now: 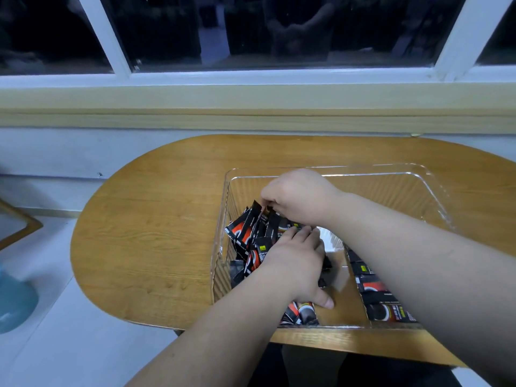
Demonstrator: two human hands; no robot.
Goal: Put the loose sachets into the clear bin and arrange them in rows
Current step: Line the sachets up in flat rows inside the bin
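Sachets in black, red and white wrappers fill the near part of the clear bin (363, 166), which sits on the right half of the wooden desk (153, 219). A pair of sachets (303, 316) lies flat against the near wall. A row of sachets (375, 289) runs along the bottom on the right, partly hidden under the right forearm.

Just past the pair, the left hand (296, 263) lies palm down inside the bin. Its grip is spread: the fingers are laid fairly straight over the wrappers, and the thumb sticks out to the right over bare floor.

Under and beyond those fingers, a loose heap of sachets (245, 236) leans against the left wall, tilted at mixed angles and overlapping.

Farther in, the right hand (301, 196) reaches across from the right. Its grip is pinched together on the top edge of a black sachet (268, 216) standing in the heap. The curled fingers cover the contact, so it may hold more than one wrapper.

The far right part of the bin shows only ribbed clear walls.

Behind the desk run a pale wooden sill (251, 101) and a white-framed window (117, 37) with dark panes. A blurred blue object (14, 303) sits on the floor at far left.
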